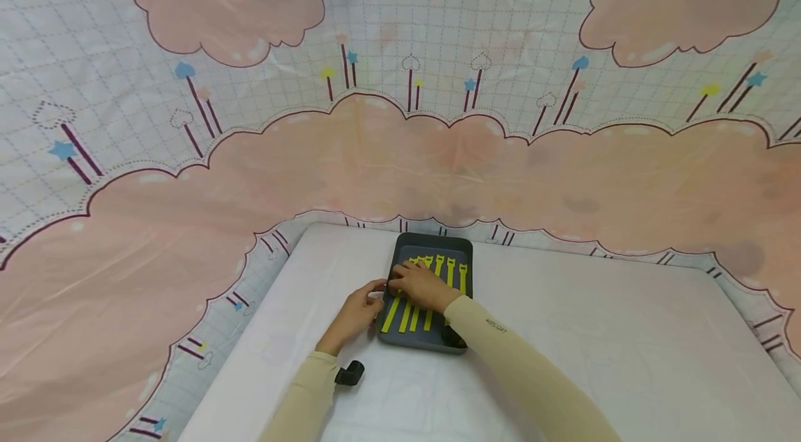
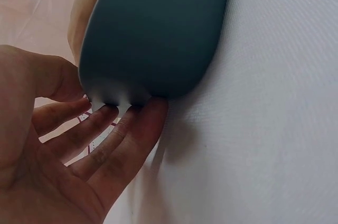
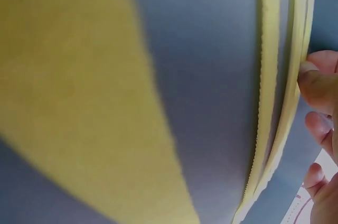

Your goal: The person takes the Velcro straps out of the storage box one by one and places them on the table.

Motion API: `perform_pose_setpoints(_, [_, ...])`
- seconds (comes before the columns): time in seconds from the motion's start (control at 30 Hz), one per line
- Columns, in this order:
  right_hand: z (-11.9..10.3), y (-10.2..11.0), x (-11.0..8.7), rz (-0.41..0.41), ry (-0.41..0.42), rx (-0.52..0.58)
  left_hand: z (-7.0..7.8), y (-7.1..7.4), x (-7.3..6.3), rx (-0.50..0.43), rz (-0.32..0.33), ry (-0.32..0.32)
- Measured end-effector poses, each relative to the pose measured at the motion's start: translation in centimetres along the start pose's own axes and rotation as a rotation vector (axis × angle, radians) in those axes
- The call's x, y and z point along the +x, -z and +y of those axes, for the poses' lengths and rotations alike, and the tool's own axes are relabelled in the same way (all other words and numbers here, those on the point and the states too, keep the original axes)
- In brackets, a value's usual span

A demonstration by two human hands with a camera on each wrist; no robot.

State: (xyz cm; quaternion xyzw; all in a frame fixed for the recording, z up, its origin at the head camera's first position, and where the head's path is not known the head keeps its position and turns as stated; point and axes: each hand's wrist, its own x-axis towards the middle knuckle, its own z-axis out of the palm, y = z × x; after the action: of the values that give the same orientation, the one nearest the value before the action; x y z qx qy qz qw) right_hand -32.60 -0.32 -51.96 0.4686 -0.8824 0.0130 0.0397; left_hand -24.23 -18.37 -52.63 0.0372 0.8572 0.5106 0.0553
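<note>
A dark grey tray holds several yellow hook-and-loop cable ties, laid out lengthwise with their slotted heads toward the far end. My right hand reaches over the tray's left part. In the right wrist view, its thumb and a finger pinch the edge of a yellow cable tie beside the tray wall. At the left side of the tray is my left hand. Its nearly straight fingertips touch the outer wall in the left wrist view, with the thumb close to the rim.
The tray stands near the far edge of a white-covered table. Behind it hangs a printed cloth with clouds and stars. A black wrist-worn device sits by the left cuff, another under the right cuff.
</note>
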Motion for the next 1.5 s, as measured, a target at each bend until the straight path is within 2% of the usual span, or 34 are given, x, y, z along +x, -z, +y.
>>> perform_pose_setpoints(0.37, [0.1, 0.0, -0.4, 0.031, 0.054, 0.059, 0.2, -0.3, -0.3, -0.004, 0.002, -0.009])
perform_pose_setpoints(0.6, [0.7, -0.3, -0.8, 0.086, 0.104, -0.081, 0.4, -0.4, -0.5, -0.005, -0.009, -0.022])
perform_pose_setpoints(0.83, [0.8, 0.1, -1.2, 0.093, 0.101, -0.111, 0.3, -0.6, -0.5, -0.011, -0.02, -0.028])
perform_pose_setpoints(1.0, [1.0, 0.6, -1.3, 0.14, 0.085, -0.139, 0.2, -0.6, -0.4, -0.007, -0.005, -0.018])
perform_pose_setpoints(1.27, [1.0, 1.8, -1.6, 0.17, 0.059, -0.099, 0.3, -0.5, -0.5, -0.025, 0.01, -0.011])
perform_pose_setpoints(1.5, [0.4, 3.2, -2.1, 0.171, 0.012, 0.063, -0.3, -0.4, -0.6, -0.021, 0.03, 0.001])
